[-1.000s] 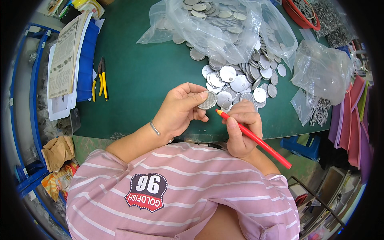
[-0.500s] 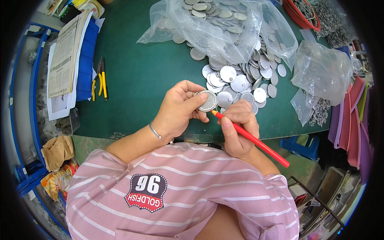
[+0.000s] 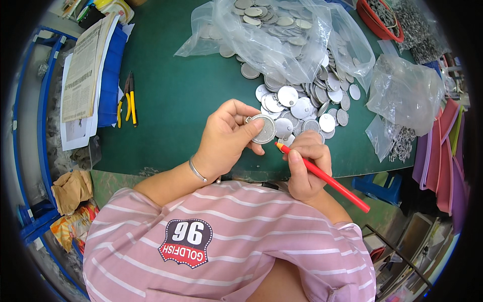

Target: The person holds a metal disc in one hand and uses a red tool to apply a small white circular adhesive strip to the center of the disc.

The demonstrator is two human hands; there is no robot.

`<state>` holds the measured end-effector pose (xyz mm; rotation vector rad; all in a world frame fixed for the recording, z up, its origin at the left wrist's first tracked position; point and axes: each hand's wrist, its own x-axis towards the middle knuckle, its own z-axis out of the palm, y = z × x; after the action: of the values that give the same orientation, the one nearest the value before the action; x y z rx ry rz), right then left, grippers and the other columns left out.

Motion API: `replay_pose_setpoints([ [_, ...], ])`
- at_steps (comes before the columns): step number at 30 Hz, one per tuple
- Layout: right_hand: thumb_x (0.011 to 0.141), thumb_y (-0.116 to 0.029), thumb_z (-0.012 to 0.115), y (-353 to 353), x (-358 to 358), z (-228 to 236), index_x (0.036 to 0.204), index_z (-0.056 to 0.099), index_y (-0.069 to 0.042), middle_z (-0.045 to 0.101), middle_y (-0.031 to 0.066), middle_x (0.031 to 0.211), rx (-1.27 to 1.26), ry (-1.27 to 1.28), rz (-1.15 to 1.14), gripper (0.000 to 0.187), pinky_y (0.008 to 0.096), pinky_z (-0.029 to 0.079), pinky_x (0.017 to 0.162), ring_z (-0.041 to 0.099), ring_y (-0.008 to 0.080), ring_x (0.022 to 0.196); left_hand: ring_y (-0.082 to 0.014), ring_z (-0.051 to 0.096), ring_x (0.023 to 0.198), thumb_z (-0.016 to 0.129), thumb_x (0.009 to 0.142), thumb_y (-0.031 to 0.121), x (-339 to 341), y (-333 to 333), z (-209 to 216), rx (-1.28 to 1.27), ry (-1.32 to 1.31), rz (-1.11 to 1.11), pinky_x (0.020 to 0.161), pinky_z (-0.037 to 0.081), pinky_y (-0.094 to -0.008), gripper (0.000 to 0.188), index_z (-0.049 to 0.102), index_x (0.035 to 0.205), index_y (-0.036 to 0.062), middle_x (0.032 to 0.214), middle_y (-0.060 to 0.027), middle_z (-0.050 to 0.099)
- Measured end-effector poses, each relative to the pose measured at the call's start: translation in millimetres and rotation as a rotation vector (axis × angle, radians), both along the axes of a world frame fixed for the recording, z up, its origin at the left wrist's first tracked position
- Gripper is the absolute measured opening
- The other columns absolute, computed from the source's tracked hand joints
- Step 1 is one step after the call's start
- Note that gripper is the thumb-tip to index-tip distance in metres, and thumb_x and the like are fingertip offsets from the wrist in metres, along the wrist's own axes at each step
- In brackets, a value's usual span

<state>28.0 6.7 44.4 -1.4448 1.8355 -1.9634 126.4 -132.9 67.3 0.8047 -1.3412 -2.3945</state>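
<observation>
My left hand (image 3: 229, 132) pinches a round silver metal disc (image 3: 264, 130) between thumb and fingers, its textured, rimmed face turned up. A small loop shows at the disc's upper left edge. In my right hand (image 3: 308, 163) is a red pencil (image 3: 334, 184), held near its bare tip, which points at the disc but stands a little apart from it. Just beyond both hands lies a heap of similar silver discs (image 3: 302, 107), some smooth side up and some textured side up. More of them sit in and under a clear plastic bag (image 3: 271, 48).
Pliers with yellow handles (image 3: 131, 103) lie at the left of the green table (image 3: 166, 90), near a blue bin (image 3: 111, 75) topped with papers. At the right are another clear bag (image 3: 402, 90), small metal clasps (image 3: 402, 143) and a red basket (image 3: 380, 22).
My right hand has drawn back to the right with the red pencil, so its tip is now off the disc's edge. The disc has turned slightly in my left hand, showing its loop.
</observation>
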Motion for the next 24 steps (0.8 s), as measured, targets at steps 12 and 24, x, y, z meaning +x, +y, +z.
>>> replay_pose_setpoints([
  [12, 0.072, 0.004, 0.06, -5.0, 1.7, 5.5, 0.079, 0.05, -0.004, 0.056, 0.0078, 0.07, -0.005, 0.064, 0.042, 0.015, 0.0334, 0.036, 0.067, 0.052, 0.0209, 0.061, -0.0125, 0.058, 0.058, 0.056, 0.083, 0.005, 2.9, 3.0, -3.1, -0.146, 0.01, -0.016, 0.051, 0.051, -0.0235, 0.017, 0.045, 0.094, -0.0005, 0.082, -0.0129, 0.06],
  [24, 0.077, 0.0, 0.059, -0.4, -2.5, -0.7, 0.093, 0.049, -0.003, 0.061, 0.0113, 0.078, -0.089, 0.006, 0.072, 0.02, 0.0349, 0.039, 0.068, 0.053, 0.021, 0.066, -0.0137, 0.058, 0.057, 0.054, 0.085, 0.006, 2.2, 2.2, -1.9, -0.085, -0.02, -0.018, 0.053, 0.052, -0.0255, 0.016, 0.045, 0.095, -0.001, 0.081, -0.0126, 0.06],
])
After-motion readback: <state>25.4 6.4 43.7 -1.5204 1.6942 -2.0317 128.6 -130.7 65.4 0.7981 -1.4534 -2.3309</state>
